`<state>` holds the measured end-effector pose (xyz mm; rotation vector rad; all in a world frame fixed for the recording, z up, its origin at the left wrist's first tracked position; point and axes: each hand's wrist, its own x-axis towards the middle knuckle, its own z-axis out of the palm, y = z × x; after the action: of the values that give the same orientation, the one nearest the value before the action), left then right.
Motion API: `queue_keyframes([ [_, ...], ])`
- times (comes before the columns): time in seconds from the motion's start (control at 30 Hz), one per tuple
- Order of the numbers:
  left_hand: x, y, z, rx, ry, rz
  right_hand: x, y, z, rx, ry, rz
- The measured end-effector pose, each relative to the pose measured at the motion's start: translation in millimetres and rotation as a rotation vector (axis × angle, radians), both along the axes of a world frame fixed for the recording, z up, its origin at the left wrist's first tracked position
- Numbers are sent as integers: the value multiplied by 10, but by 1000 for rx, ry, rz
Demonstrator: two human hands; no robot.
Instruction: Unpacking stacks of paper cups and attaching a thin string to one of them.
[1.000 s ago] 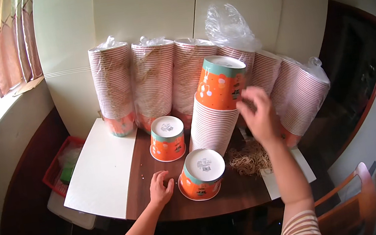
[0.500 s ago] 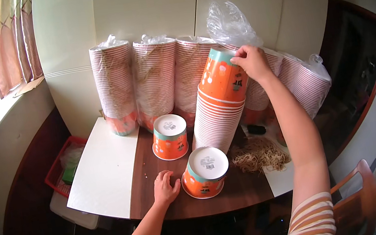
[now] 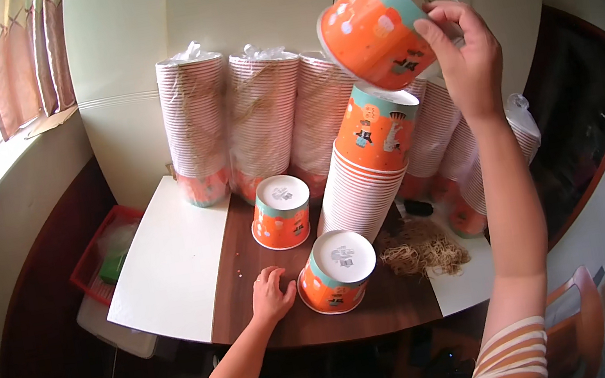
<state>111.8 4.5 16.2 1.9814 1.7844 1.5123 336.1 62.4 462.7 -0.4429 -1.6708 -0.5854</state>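
My right hand (image 3: pixel 470 55) pinches an orange paper bucket (image 3: pixel 372 27) with a teal band by its base rim. It is raised and tilted above an upright-standing stack of nested upside-down paper buckets (image 3: pixel 362 187), whose top one shows orange sides. My left hand (image 3: pixel 272 297) rests on the brown table with loosely bent fingers, thumb apart, holding nothing. Just right of it stands a single upside-down bucket (image 3: pixel 341 258). Another upside-down bucket (image 3: pixel 282 212) is farther back, left of the stack.
Tall plastic-wrapped stacks of paper buckets (image 3: pixel 196 119) line the table's back. A heap of tan raffia-like strands (image 3: pixel 427 248) lies at the right beside a small black object (image 3: pixel 418 208). Below the table's left side is a red basket (image 3: pixel 92 258). A wooden chair (image 3: pixel 580 319) stands at lower right.
My right hand has lifted the top bucket off the stack, up and to the right, tilting it. The bucket beneath it now shows. My left hand has barely moved.
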Motion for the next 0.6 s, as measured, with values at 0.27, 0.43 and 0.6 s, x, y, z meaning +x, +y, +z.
queue_keyframes([
  [0.27, -14, 5, -23, -5, -5, 18, -623, -93, -1124, -182, -277, 281],
  [0.43, 18, 19, -18, -26, -20, 18, -649, 296, -1819, -519, -176, 381],
  [0.6, -9, -1, 23, -34, -21, 26, -662, 447, -2082, -674, -90, 433],
])
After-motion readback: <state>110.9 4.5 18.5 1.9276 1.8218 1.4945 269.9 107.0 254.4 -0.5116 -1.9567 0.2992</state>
